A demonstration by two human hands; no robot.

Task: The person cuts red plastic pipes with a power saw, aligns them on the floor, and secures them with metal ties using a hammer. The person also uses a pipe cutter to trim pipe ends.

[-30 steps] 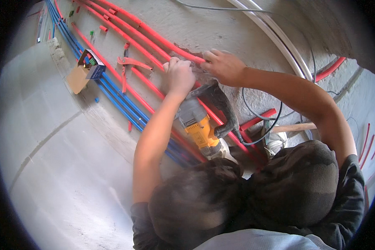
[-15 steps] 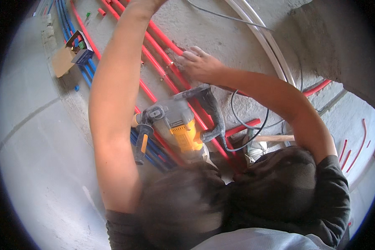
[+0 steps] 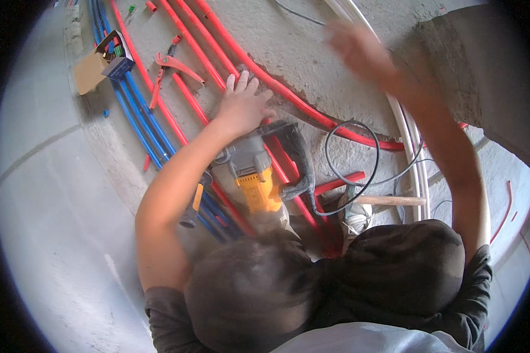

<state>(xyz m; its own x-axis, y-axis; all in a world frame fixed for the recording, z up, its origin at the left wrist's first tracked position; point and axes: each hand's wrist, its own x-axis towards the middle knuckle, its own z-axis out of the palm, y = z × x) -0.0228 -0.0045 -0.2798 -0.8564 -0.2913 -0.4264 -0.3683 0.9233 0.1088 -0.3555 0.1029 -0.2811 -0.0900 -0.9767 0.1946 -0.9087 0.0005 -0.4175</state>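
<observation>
My left hand lies with its fingers spread on the red pipes, just beyond a yellow and grey power hammer. A longer red pipe curves past its fingertips toward the right. Farther right, my right hand is raised near the white pipes and smeared by motion, so its fingers cannot be made out. Red-handled pipe cutters rest across the pipes left of my left hand.
Blue pipes run along the left, with an opened cardboard box on them. A black cable loops right of the power hammer. Near my knees lies a wooden-handled tool. A concrete block stands at the far right.
My left hand has come back from the far edge onto the red pipes. My right hand has left the curved red pipe and moved up and right. The pipe cutters have come into view.
</observation>
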